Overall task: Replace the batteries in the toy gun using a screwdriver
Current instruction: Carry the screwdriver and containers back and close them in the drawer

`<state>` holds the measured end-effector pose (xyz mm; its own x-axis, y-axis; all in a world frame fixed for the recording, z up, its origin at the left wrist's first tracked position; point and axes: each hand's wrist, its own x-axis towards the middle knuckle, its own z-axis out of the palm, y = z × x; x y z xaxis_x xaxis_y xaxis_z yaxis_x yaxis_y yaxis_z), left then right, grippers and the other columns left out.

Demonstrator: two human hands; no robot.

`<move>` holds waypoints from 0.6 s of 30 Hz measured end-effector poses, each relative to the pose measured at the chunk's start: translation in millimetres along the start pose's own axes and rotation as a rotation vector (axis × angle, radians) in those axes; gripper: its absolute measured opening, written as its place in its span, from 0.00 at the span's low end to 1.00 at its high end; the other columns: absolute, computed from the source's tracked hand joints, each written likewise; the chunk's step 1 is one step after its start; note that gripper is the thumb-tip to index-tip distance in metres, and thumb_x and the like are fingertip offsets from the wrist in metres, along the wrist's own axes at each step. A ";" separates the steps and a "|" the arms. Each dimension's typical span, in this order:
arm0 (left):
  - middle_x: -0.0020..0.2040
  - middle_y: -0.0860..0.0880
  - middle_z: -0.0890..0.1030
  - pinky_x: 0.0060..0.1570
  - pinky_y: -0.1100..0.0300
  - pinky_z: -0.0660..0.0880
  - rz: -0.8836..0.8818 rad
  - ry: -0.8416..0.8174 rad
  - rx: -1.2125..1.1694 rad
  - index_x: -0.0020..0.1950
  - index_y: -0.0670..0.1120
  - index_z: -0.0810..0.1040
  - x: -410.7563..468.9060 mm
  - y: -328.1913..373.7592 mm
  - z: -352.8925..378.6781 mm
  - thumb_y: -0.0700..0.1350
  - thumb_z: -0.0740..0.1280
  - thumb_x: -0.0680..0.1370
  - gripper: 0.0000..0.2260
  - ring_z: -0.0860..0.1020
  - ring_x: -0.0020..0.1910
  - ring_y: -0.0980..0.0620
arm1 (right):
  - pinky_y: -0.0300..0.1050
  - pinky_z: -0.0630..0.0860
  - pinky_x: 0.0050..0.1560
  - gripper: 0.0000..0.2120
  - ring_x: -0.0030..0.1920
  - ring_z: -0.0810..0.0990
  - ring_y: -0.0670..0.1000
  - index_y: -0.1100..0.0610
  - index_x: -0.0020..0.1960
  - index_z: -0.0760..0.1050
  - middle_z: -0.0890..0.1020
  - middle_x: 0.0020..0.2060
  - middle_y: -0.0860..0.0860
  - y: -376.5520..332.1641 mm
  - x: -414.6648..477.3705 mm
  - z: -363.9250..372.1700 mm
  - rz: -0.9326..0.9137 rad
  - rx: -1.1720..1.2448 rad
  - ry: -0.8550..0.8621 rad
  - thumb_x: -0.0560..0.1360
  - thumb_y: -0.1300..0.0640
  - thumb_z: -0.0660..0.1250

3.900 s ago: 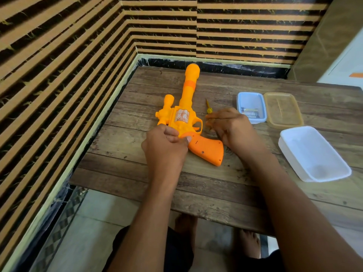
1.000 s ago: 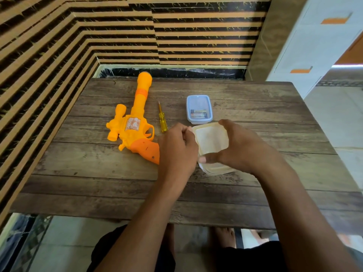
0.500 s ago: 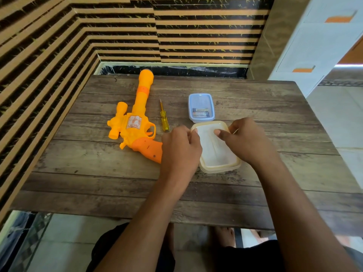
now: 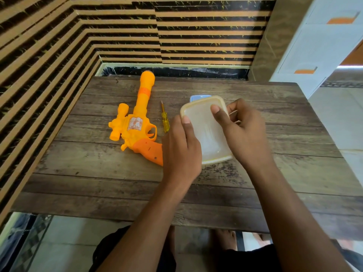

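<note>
The orange toy gun [image 4: 137,124] lies flat on the wooden table [image 4: 88,163], barrel pointing away, its grip partly hidden behind my left hand [image 4: 180,152]. A small yellow-handled screwdriver [image 4: 165,119] lies just right of the gun. Both hands hold a translucent lidded container [image 4: 206,138], tilted with its far end raised. My left hand grips its left edge with the thumb on top. On the right edge is my right hand [image 4: 245,132], thumb pressed on the lid and fingers curled round the side.
A blue box [image 4: 198,96] stands behind the held container, with only its far rim showing. Striped walls run along the table's left and far sides. A white cabinet [image 4: 318,46] stands at the back right. The table's right edge drops to a tiled floor.
The lidded container lay flat on the table half a second ago; now both hands have tipped its far end up, covering most of the blue box. Gun and screwdriver have not moved.
</note>
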<state>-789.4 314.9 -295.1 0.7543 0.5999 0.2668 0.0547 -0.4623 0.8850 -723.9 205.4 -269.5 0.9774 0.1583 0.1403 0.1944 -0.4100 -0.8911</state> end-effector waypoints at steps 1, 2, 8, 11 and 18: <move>0.38 0.54 0.77 0.36 0.60 0.68 0.036 -0.007 0.008 0.52 0.44 0.76 -0.1 -0.4 -0.1 0.50 0.52 0.88 0.16 0.76 0.39 0.55 | 0.47 0.73 0.35 0.19 0.32 0.76 0.47 0.55 0.44 0.74 0.79 0.33 0.49 1.0 0.0 1.2 0.021 0.049 -0.008 0.80 0.39 0.66; 0.39 0.53 0.78 0.37 0.56 0.70 0.062 -0.023 0.017 0.52 0.44 0.76 -0.5 -0.2 0.1 0.51 0.51 0.87 0.17 0.76 0.38 0.54 | 0.47 0.72 0.34 0.21 0.31 0.76 0.48 0.55 0.42 0.73 0.79 0.32 0.49 2.3 0.0 1.9 0.037 0.084 -0.014 0.82 0.38 0.63; 0.29 0.52 0.72 0.31 0.58 0.62 -0.008 -0.047 -0.032 0.36 0.47 0.71 -2.3 4.0 0.5 0.53 0.52 0.89 0.24 0.71 0.29 0.55 | 0.33 0.62 0.27 0.26 0.24 0.68 0.40 0.49 0.31 0.63 0.70 0.21 0.39 2.1 -2.4 6.0 -0.014 0.048 0.027 0.86 0.42 0.57; 0.27 0.50 0.70 0.31 0.58 0.61 -0.087 -0.061 -0.057 0.32 0.48 0.67 -2.5 8.9 -0.1 0.54 0.53 0.89 0.25 0.70 0.28 0.56 | 0.34 0.60 0.26 0.28 0.23 0.66 0.41 0.51 0.29 0.60 0.68 0.19 0.40 -0.3 -4.5 8.2 -0.023 0.046 0.062 0.86 0.42 0.55; 0.30 0.52 0.71 0.39 0.63 0.66 -0.031 -0.034 -0.064 0.35 0.49 0.67 -3.9 13.8 -3.8 0.49 0.54 0.89 0.22 0.74 0.36 0.61 | 0.44 0.62 0.31 0.34 0.23 0.67 0.45 0.53 0.25 0.59 0.67 0.19 0.46 -3.2 -8.5 10.5 0.007 -0.045 0.104 0.85 0.38 0.51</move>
<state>-794.0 308.7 -282.5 0.7749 0.5902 0.2262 0.0379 -0.4006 0.9155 -733.7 214.8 -272.3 0.9817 0.0620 0.1802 0.1886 -0.4514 -0.8722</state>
